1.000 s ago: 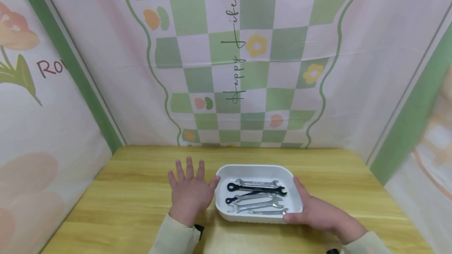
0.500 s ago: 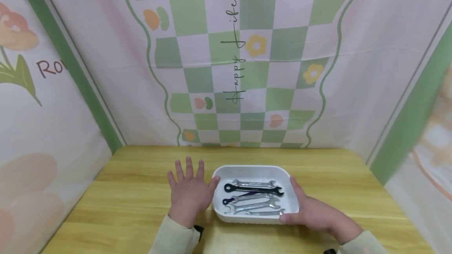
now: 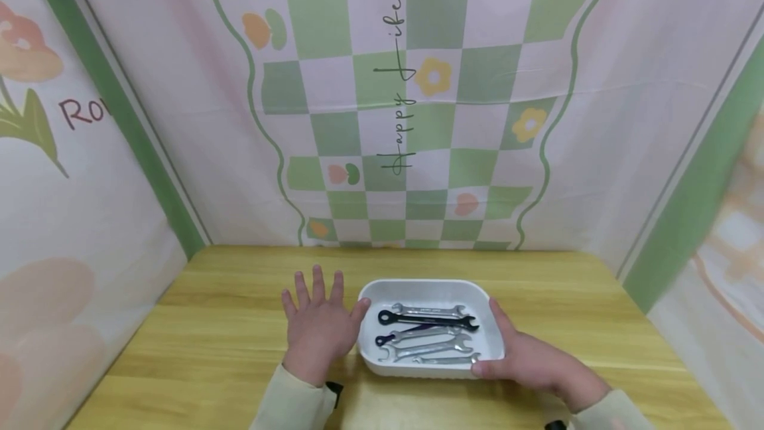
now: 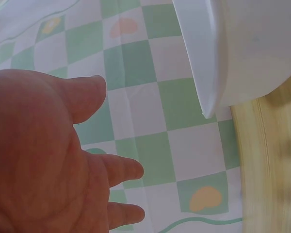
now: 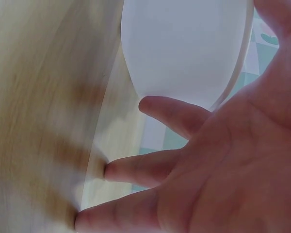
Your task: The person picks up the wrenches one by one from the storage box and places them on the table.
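Note:
A white rectangular tray (image 3: 412, 371) stands on the wooden table and holds several wrenches. Uppermost lies a black combination wrench (image 3: 426, 320); silver open-end wrenches (image 3: 426, 349) lie around it, and a darker one is partly covered. My right hand (image 3: 528, 361) touches the tray's right end, thumb at the near corner and straight fingers spread along the far side, as the right wrist view also shows. Left of the tray, my left hand (image 3: 322, 334) is held with fingers straight and spread, its thumb close to the rim. In the left wrist view a gap separates it from the tray.
The wooden table (image 3: 227, 337) runs back to a hanging cloth (image 3: 382, 118) with green checks. Cloth side walls (image 3: 89, 217) close in the left and right. Dark bands show at both cuffs.
The tray with its wrenches has slid slightly left, towards my left hand, with my right hand moving along against its right end. My left hand has stayed almost in place.

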A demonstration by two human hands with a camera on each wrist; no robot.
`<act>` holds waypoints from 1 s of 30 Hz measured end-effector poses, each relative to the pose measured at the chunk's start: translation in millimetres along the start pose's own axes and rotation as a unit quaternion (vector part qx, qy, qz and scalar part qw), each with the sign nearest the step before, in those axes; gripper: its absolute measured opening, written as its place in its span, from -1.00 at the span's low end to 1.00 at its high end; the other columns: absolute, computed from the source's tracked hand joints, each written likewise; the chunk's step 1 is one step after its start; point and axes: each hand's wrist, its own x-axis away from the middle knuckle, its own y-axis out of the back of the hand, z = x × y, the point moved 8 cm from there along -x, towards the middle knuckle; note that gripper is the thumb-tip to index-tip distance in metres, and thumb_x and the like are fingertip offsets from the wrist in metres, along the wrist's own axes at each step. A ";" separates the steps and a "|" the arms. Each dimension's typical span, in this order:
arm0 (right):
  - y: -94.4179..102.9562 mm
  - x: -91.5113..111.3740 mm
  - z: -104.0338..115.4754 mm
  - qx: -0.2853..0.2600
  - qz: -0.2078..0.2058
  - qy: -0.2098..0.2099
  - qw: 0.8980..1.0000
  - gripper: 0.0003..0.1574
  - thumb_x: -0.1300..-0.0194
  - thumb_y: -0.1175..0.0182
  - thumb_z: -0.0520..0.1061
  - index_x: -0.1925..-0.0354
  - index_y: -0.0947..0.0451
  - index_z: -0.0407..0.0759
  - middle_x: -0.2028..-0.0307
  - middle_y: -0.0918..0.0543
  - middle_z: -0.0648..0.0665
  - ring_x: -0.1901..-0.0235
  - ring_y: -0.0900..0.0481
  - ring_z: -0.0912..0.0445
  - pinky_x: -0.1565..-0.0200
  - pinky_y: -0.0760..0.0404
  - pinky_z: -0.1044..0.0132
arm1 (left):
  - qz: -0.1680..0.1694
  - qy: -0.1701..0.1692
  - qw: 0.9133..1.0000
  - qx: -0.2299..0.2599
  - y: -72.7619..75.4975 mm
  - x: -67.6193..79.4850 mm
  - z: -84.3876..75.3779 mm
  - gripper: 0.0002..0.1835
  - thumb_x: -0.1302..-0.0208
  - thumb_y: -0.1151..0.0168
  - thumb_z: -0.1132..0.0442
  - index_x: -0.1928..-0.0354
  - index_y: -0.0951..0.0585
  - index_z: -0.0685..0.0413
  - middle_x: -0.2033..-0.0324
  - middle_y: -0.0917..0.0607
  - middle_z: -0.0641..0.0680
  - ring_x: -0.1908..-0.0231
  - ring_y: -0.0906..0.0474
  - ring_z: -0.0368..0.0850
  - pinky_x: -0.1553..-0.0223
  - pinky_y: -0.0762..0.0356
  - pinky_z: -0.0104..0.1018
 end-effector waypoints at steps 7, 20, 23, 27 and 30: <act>-0.7 -0.9 0.9 0.000 -0.003 0.001 1.000 0.65 -0.11 -0.50 0.12 -0.50 0.58 -0.37 -0.07 -0.52 -0.52 0.07 -0.51 -0.06 -0.17 -0.34 -0.18 | 0.000 0.000 1.000 0.005 1.7 1.1 0.3 -0.14 -0.44 0.30 -0.42 -0.55 -0.17 0.00 -0.52 0.13 0.32 -0.44 0.45 0.41 -0.32 0.50 0.37; -6.6 -9.3 13.4 -0.031 -0.009 0.031 0.999 0.67 -0.08 -0.52 0.09 -0.52 0.59 -0.29 -0.25 -0.34 -0.61 -0.05 -0.47 -0.12 -0.21 -0.27 -0.17 | 0.003 -0.004 1.000 -0.001 -0.6 1.5 1.3 -0.14 -0.44 0.32 -0.43 -0.56 -0.15 -0.03 -0.52 0.11 0.32 -0.44 0.44 0.42 -0.32 0.48 0.37; -8.6 -10.0 13.5 -0.029 -0.008 0.013 0.999 0.68 -0.07 -0.53 0.12 -0.51 0.59 -0.32 -0.24 -0.34 -0.62 -0.03 -0.47 -0.12 -0.23 -0.25 -0.18 | 0.002 -0.005 1.000 -0.002 -0.3 1.9 1.1 -0.15 -0.44 0.30 -0.42 -0.56 -0.16 -0.03 -0.52 0.10 0.32 -0.44 0.42 0.42 -0.33 0.45 0.37; -10.9 -11.8 12.9 -0.030 -0.007 0.000 1.000 0.70 -0.05 -0.53 0.14 -0.51 0.59 -0.32 -0.24 -0.32 -0.65 -0.03 -0.47 -0.14 -0.24 -0.24 -0.19 | 0.001 -0.007 1.000 -0.004 -0.1 1.8 1.4 -0.15 -0.45 0.29 -0.41 -0.56 -0.17 -0.02 -0.52 0.09 0.32 -0.44 0.41 0.43 -0.33 0.43 0.37; -11.5 -13.4 12.5 -0.030 -0.006 -0.002 1.000 0.70 -0.05 -0.53 0.15 -0.52 0.59 -0.31 -0.25 -0.31 -0.65 -0.04 -0.47 -0.15 -0.24 -0.23 -0.20 | 0.000 -0.008 1.000 -0.006 0.2 1.4 1.5 -0.15 -0.44 0.29 -0.41 -0.56 -0.17 -0.02 -0.52 0.08 0.33 -0.44 0.40 0.43 -0.33 0.42 0.38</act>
